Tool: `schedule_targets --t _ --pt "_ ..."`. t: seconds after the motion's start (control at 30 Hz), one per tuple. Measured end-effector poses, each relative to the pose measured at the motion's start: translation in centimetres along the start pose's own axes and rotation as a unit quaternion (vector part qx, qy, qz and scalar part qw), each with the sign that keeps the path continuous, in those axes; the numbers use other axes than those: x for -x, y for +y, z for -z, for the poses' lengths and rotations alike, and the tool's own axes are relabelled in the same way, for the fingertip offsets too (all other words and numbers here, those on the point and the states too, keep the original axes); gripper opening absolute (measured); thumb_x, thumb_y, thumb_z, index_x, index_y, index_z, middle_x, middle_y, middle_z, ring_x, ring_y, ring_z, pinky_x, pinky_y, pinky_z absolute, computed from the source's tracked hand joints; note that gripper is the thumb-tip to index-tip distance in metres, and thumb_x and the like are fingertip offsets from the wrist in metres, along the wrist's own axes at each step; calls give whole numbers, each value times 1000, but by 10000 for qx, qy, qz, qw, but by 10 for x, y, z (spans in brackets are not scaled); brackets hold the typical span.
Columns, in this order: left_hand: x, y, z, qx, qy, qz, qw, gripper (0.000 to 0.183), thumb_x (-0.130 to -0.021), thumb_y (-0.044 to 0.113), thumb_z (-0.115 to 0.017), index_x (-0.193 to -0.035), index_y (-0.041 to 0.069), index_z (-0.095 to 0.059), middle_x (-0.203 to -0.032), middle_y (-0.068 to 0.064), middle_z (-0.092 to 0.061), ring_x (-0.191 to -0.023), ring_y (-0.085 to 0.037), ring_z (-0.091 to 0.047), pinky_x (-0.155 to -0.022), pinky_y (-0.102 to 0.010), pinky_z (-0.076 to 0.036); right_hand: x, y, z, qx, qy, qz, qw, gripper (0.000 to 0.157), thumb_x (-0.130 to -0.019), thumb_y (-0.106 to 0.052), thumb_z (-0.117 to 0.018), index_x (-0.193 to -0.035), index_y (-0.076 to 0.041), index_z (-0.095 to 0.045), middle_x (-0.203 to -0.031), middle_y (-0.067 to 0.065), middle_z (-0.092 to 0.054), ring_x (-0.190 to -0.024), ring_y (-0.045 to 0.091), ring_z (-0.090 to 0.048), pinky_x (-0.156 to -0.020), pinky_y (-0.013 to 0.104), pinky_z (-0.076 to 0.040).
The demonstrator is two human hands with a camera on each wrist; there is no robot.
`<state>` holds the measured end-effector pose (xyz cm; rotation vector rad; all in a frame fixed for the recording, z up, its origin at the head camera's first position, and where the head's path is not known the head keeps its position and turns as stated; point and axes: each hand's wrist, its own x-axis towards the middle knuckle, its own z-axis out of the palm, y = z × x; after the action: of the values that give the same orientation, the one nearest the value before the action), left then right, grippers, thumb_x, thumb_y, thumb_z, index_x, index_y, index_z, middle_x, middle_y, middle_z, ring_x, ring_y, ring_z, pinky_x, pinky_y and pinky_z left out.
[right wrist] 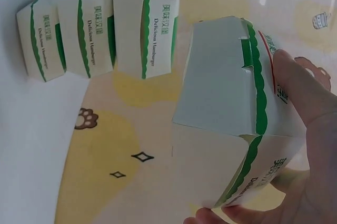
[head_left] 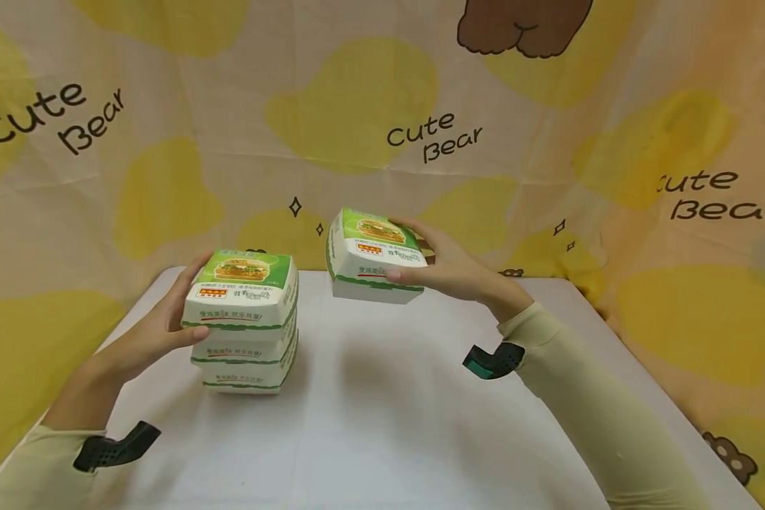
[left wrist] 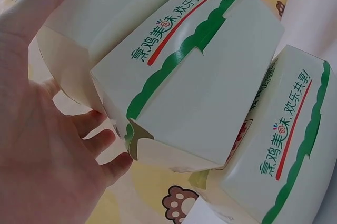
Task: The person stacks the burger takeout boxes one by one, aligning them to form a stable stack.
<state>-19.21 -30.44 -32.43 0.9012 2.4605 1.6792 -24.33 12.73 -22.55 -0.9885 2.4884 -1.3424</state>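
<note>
Three white-and-green paper burger boxes stand stacked at the left of the table in the head view. My left hand point(head_left: 156, 329) grips the top burger box point(head_left: 239, 312) by its left side, thumb at the front. Below it sit the middle box point(left wrist: 210, 77) and the bottom box point(left wrist: 295, 150), seen close up in the left wrist view. Farther right, my right hand point(head_left: 452, 265) holds another burger box point(head_left: 379, 248) slightly tilted above the table, with the thumb on its front. Its lid is closed, as the right wrist view of this box point(right wrist: 216, 87) shows.
A white table point(head_left: 382, 425) lies under the boxes. Behind and beside it hangs a yellow patterned cloth point(head_left: 357, 92) with "Cute Bear" lettering. Each wrist wears a dark strap device, the right one point(head_left: 494, 360) and the left one point(head_left: 116, 448).
</note>
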Motion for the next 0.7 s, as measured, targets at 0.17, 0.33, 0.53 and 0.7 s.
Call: schedule_targets --t 0.17,0.33,0.53,0.7 --pt "0 0 0 64 -6 -46 10000 99 -92 4 -61 -163 34 2 -154 0 -31 -124 -3 -55 -88 -25 -53 -8 -10 -4 23 38 251 9997 84 -88 -27 -76 -158 -27 -29 -144 4 -50 -127 26 -53 -99 43 -52" --pt "2 -1 -1 138 -29 -66 9999 99 -93 2 -60 -163 33 3 -152 1 -33 -123 -4 -57 -88 -25 -53 -15 -20 -10 -41 1 325 9995 86 -87 -25 -77 -159 -27 -29 -144 3 -52 -126 26 -55 -97 44 -53" --pt "2 -1 0 89 -1 -15 10000 99 -93 2 -60 -163 33 4 -151 1 -33 -123 -3 -55 -87 -24 -52 -22 -36 -18 -2 -37 418 9991 87 -87 -24 -76 -159 -27 -27 -146 5 -50 -122 29 -59 -92 43 -56" --pt "2 0 1 139 -20 11 9999 99 -94 4 -61 -163 33 4 -149 0 -36 -122 -4 -56 -86 -25 -52 -28 -44 -23 -58 -89 522 9986 87 -87 -22 -75 -160 -25 -27 -148 6 -48 -122 29 -59 -90 42 -57"
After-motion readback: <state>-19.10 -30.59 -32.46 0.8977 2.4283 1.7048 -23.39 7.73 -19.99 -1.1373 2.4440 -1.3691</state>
